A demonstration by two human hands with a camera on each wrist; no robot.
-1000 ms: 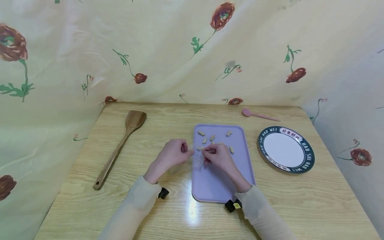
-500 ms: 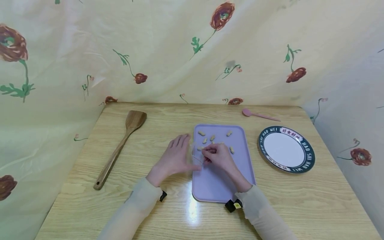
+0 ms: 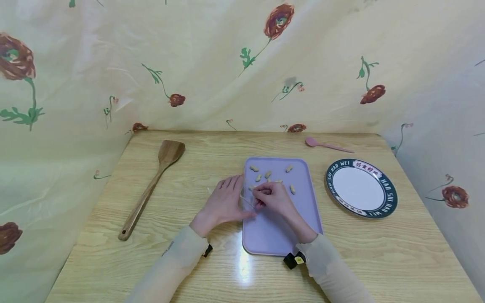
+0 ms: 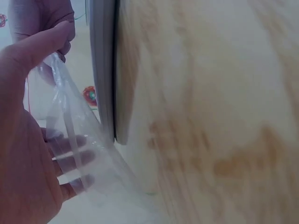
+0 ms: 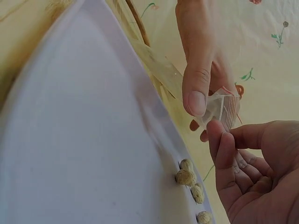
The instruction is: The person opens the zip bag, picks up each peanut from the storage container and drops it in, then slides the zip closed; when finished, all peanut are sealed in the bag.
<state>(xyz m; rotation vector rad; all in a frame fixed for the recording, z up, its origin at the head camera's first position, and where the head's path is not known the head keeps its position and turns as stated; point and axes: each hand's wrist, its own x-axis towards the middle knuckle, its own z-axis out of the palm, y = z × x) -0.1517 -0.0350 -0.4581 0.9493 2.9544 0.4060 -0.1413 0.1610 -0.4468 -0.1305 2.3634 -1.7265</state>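
Observation:
A clear plastic zip-lock bag (image 5: 227,108) with a red line at its mouth hangs at the tray's left edge. My right hand (image 3: 275,198) pinches the mouth between thumb and curled fingers. My left hand (image 3: 222,201) is around the bag, thumb apart from its extended fingers. In the left wrist view those fingers show through the clear film (image 4: 88,140), which narrows toward the right hand. Under and beyond the hands lies a lilac tray (image 3: 265,235) with several unshelled peanuts (image 3: 268,174) on its far half. Some peanuts are partly hidden by the right hand.
On the left of the wooden table (image 3: 182,269) lies a wooden spatula (image 3: 155,179). A dark-rimmed white plate (image 3: 358,189) stands right of the tray, with a pink spoon (image 3: 329,146) behind it. A flowered cloth (image 3: 212,63) hangs at the back and sides.
My left hand has gone from curled fingers at the bag's mouth to spread fingers around the bag, and the bag has swung left beneath it. My right hand has barely moved.

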